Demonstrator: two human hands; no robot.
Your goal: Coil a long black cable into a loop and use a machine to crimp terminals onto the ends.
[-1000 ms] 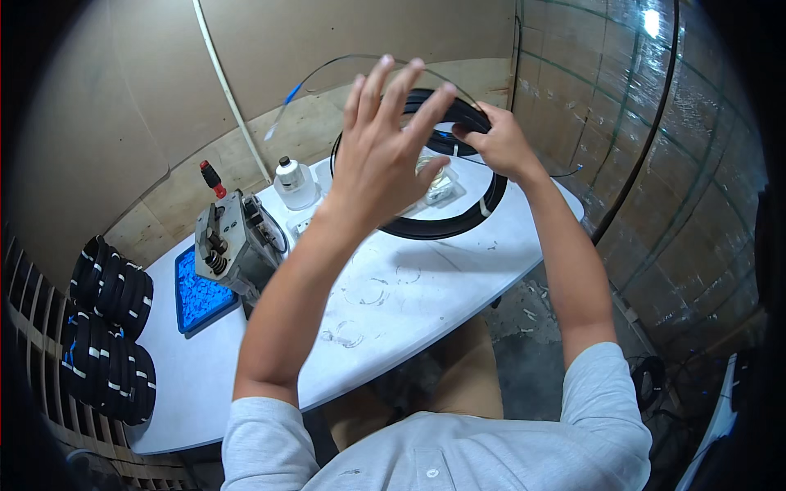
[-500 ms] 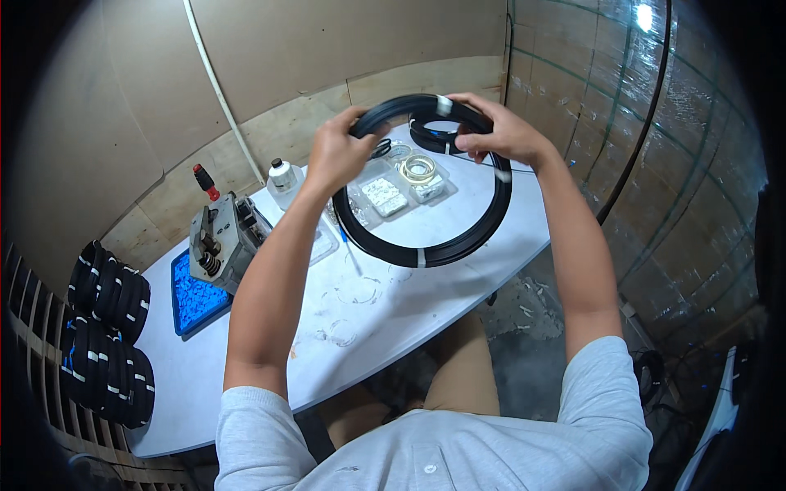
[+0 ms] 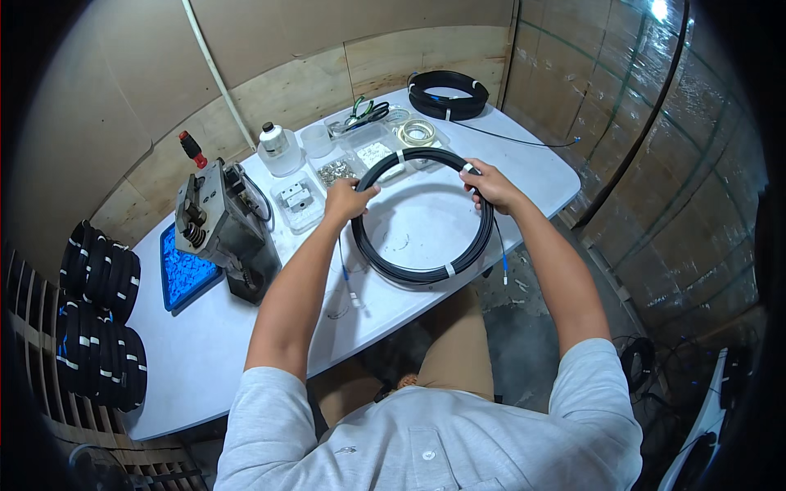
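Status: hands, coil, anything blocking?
Left hand, right hand: both gripping black cable coil. Loose plug dangling at right. Clear tray beside left hand, not blocking.

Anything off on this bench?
Mostly minor. The rear coil is tied, but its loose end seems to poke past the edge of the table. The table also has a few dark scuffs. The held coil looks round, with no damage visible from here.

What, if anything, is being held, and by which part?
The black cable coil: left hand on its upper-left side, right hand on its upper-right side.
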